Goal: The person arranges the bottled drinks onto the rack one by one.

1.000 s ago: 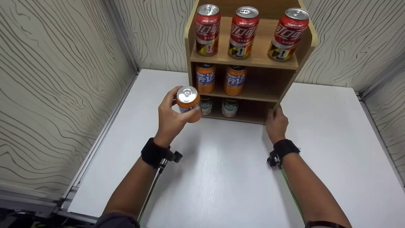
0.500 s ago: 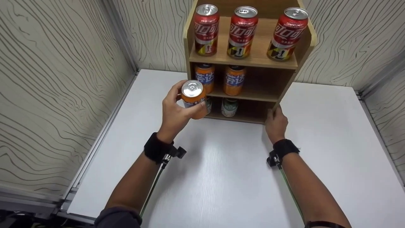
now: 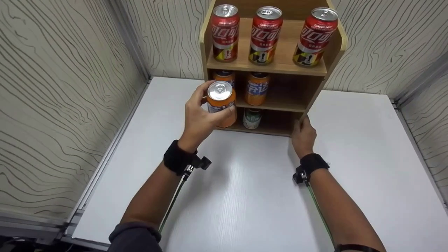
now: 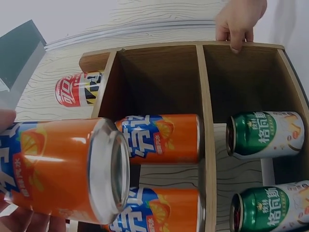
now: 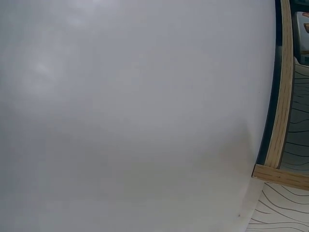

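Note:
My left hand (image 3: pixel 201 113) grips an orange soda can (image 3: pixel 224 111) from its left side, thumb across the front. The can is off the shelf, in front of the left end of the wooden shelf (image 3: pixel 267 70). In the left wrist view this orange can (image 4: pixel 58 166) lies close to the camera, its metal end toward the middle compartment. Two more orange cans stand on the middle level, one (image 3: pixel 257 90) in plain sight, the other (image 3: pixel 224 76) partly behind the held can. My right hand (image 3: pixel 303 137) holds the shelf's lower right side edge.
Three red cola cans, the middle one (image 3: pixel 266 36) among them, stand on the top level. Two green-and-white cans sit on the bottom level, one (image 4: pixel 265 134) nearer the right hand. The white table (image 3: pixel 245 196) lies in front, with patterned walls (image 3: pixel 63 87) around.
My left hand has carried the orange can right and toward the shelf, covering more of the left cans. My right hand stays at the shelf edge. The head view has shifted slightly.

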Motion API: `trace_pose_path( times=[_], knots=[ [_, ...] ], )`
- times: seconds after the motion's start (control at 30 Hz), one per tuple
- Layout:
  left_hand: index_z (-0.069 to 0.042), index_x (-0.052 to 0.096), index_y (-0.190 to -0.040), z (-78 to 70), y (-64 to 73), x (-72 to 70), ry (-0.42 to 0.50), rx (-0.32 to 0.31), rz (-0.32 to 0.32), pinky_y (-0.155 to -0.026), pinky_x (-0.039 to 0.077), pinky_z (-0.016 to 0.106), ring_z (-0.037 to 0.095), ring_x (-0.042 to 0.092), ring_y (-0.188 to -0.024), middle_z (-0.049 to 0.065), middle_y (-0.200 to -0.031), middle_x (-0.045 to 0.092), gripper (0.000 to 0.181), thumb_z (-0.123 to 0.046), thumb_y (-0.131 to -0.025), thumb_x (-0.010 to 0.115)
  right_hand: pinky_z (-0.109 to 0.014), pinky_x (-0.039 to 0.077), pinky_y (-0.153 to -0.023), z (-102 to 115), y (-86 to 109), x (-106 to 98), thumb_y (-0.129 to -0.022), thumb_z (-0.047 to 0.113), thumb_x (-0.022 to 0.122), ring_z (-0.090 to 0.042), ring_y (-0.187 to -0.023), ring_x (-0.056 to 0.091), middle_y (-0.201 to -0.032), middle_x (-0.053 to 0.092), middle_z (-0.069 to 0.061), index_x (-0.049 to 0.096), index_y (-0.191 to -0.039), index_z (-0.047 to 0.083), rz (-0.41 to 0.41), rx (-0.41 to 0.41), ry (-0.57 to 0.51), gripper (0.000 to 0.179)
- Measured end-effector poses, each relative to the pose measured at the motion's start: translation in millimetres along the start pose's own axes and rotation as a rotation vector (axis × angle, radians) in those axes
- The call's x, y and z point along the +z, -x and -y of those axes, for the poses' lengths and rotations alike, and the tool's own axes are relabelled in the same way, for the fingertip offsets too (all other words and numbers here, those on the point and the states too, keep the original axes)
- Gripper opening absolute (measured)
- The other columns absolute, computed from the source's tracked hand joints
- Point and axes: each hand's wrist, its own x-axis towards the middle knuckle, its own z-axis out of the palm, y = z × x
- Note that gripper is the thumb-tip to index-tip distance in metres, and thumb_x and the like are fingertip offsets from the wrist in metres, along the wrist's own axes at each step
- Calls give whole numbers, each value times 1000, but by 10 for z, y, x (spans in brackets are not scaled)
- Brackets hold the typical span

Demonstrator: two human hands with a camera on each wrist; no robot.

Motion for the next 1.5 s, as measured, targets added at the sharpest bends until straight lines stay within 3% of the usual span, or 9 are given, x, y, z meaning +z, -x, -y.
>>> trace_pose_path(
  times=[0.07,0.5,0.7,0.8,1.1,1.27,1.5],
  knots=[
    [1,58,-141,-22,-20,30,9,-2,10,-102,52,42,25,65,-120,16,-134,69,76,-17,-76,93,-34,43,-70,5,-1,-5,-112,17,48,-32,-81,62,-95,72,-25,62,-131,-2,-2,2,-2,31],
    [1,57,-143,-65,-96,214,81,8,76,-99,59,39,23,66,-120,16,-134,67,76,-15,-78,92,-43,48,-80,3,-4,-2,-111,17,49,-35,-93,66,-110,74,-27,61,-135,-1,-6,25,-18,32],
    [0,57,-143,-93,-134,263,65,3,85,-97,59,39,24,65,-120,16,-135,67,76,-17,-78,92,-38,43,-73,13,-5,-2,-110,16,50,-32,-81,59,-93,71,-25,63,-123,-2,-29,6,2,26],
    [0,57,-144,-115,-151,308,74,-1,95,-97,60,36,24,65,-121,16,-135,67,76,-17,-78,92,-39,43,-73,14,0,-6,-110,16,49,-33,-81,59,-93,70,-26,63,-122,-3,-28,3,0,26],
    [1,56,-145,-167,-184,479,105,-14,137,-97,61,35,23,67,-119,17,-135,66,78,-17,-78,93,-45,51,-86,-10,7,1,-111,18,47,-37,-106,70,-121,74,-26,59,-138,-1,11,28,-32,34],
    [-2,56,-145,-193,-187,547,126,-52,153,-99,60,36,21,66,-118,15,-136,65,77,-17,-79,92,-46,51,-88,-10,2,8,-111,18,47,-36,-108,70,-124,73,-26,57,-142,1,10,30,-34,37],
    [-3,55,-146,-220,-217,662,105,-38,177,-100,58,30,20,64,-120,14,-137,65,76,-21,-81,91,-47,50,-84,0,11,11,-111,18,48,-36,-98,67,-117,74,-28,59,-138,-1,-11,11,-27,35]
  ],
)
